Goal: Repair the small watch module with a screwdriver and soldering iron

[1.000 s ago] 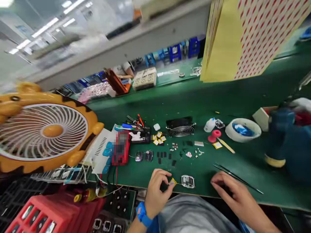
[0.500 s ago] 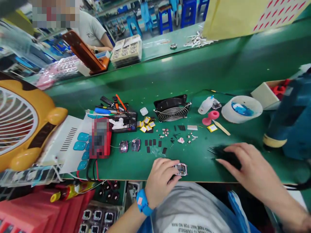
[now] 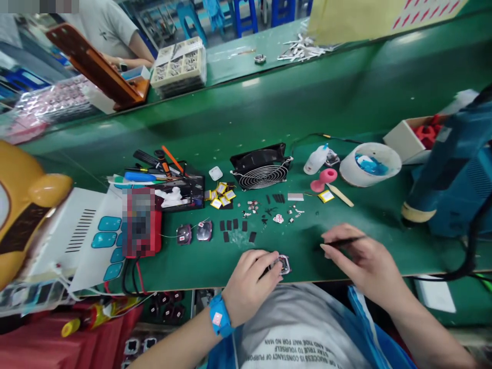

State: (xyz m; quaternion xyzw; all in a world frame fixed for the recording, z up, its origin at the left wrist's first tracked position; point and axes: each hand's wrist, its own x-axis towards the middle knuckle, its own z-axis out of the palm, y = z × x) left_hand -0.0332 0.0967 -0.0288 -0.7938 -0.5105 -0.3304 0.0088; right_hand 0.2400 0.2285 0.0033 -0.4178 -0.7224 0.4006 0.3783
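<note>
Near the bench's front edge, my left hand has its fingers closed over a small square watch case with bare electronics inside. My fingers hide much of the case. Off to the right, my right hand pinches slim dark tweezers, their tips pointing left over the green bench. Ahead of my hands lie several black rectangular pads, tiny parts and yellow-wrapped battery cells. Two dark square cases sit left of the pads.
A wire-guarded fan stands at the back. To the right are a white tub, a squeeze bottle and a blue tool on its stand. A red meter stands left. Across the partition is another person.
My right hand has turned, bringing the tweezers from pointing forward-left to lying flatter across its fingers. My left hand stays on the watch case. The whole view has shifted slightly.
</note>
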